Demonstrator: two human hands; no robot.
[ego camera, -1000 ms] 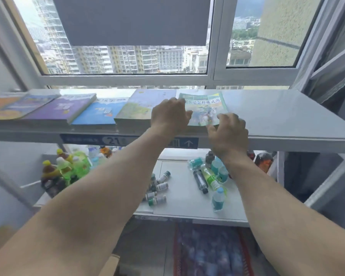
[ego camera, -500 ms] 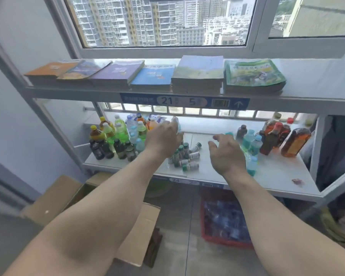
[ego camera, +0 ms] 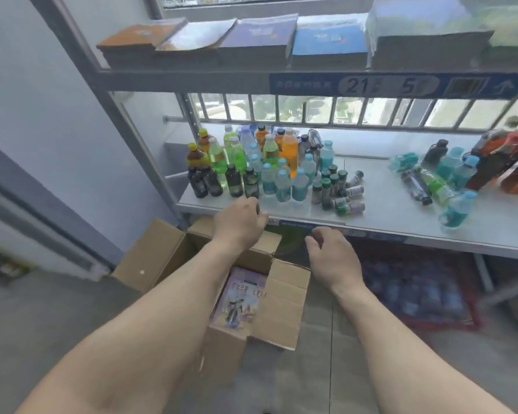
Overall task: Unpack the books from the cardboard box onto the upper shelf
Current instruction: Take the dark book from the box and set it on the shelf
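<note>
Cardboard box (ego camera: 281, 303) on the floor at near left, flaps spread open, one book (ego camera: 240, 300) with a pale purple cover lying face up inside. Above the box, left hand (ego camera: 240, 227) held over the far flap, fingers loosely curled, nothing in it. Just right of it, right hand (ego camera: 332, 258) palm down, fingers half bent and spread a little, also empty, hanging beside the box's right flap. Farther back, lower shelf (ego camera: 386, 210) crowded with bottles (ego camera: 251, 162): a dense standing cluster at left, small vials tipped over in the middle, more bottles lying and standing at right. Higher up, upper shelf (ego camera: 192, 77) carrying a row of books (ego camera: 326, 43) lying flat side by side, orange at the left end, then purple, blue, and pale green toward the right. Blue label (ego camera: 398, 85) on the shelf edge reading 21 and 5. Red crate (ego camera: 416, 288) on the floor at right, under the lower shelf.
</note>
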